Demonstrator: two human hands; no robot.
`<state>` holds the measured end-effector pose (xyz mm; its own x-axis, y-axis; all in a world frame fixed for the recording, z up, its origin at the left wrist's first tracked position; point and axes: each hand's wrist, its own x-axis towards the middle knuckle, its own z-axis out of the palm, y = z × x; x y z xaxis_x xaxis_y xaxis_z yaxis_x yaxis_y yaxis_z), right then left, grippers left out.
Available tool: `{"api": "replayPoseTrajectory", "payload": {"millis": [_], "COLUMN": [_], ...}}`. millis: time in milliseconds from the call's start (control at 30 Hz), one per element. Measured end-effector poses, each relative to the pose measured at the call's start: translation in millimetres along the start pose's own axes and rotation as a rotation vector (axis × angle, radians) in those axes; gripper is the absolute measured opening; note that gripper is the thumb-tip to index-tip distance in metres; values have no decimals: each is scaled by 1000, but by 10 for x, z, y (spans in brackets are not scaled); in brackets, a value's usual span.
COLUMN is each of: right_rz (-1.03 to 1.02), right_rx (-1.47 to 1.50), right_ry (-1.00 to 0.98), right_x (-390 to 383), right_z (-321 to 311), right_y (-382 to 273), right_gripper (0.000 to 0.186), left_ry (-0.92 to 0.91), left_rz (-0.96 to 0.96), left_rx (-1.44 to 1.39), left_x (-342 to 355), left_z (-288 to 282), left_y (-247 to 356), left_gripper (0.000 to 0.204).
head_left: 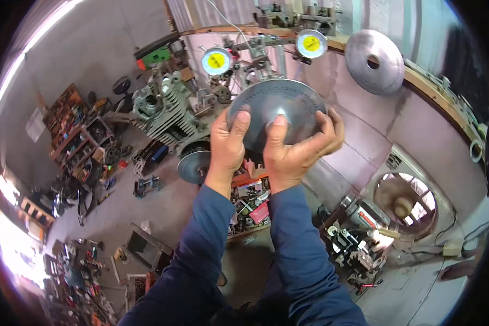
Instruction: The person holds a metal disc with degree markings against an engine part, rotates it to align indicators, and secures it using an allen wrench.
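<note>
The left hand and right hand gripped a grey metal disc marked near its rim, beside yellow-labelled round gauges.

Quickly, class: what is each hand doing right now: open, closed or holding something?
Left hand: holding the graduated metal disc at its left side.
Right hand: holding the same disc, thumb near its centre.

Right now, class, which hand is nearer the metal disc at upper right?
Right. The right hand is below and left of that metal disc; the left hand is farther left.
</note>
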<state>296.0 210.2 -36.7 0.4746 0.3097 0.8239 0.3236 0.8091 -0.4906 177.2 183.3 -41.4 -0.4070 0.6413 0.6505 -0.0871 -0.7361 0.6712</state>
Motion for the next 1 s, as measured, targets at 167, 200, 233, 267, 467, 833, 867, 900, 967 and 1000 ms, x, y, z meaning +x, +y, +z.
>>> {"api": "replayPoseTrajectory", "payload": {"millis": [167,200,233,267,467,833,867,900,967,1000], "right_rz": [-91,-110,-125,-138,-101,-395,-436,-435,-452,-431], "right_rx": [-64,-22,-23,-8,91,104,103,100,141,140], "right_ry": [-37,-6,-14,-45,-67,-153,-175,-181,-238,-242], "right_x": [-183,-194,-214,-234,-159,60,92,127,151,163], "right_z": [-16,9,13,13,-50,-133,-144,-150,-197,-212], "right_y": [73,73,88,116,61,101,102,108,126,119], "right_gripper": [44,32,32,28,22,21,23,23,22,20], "left_ry": [-20,-12,-3,-7,-30,-26,-23,-21,-14,-20], "left_rz": [7,9,13,8,-19,-68,-63,-57,-58,-37], "left_rx": [32,30,17,40,46,59,59,60,72,88], "left_x": [-22,-30,-31,-30,-20,-1,3,14,9,36], "left_z": [-35,-29,-21,-10,9,19,14,8,5,8], "left_y": [45,67,83,90,111,127,127,129,139,142], "left_gripper": [28,28,28,28,30,27,27,27,29,30]}}
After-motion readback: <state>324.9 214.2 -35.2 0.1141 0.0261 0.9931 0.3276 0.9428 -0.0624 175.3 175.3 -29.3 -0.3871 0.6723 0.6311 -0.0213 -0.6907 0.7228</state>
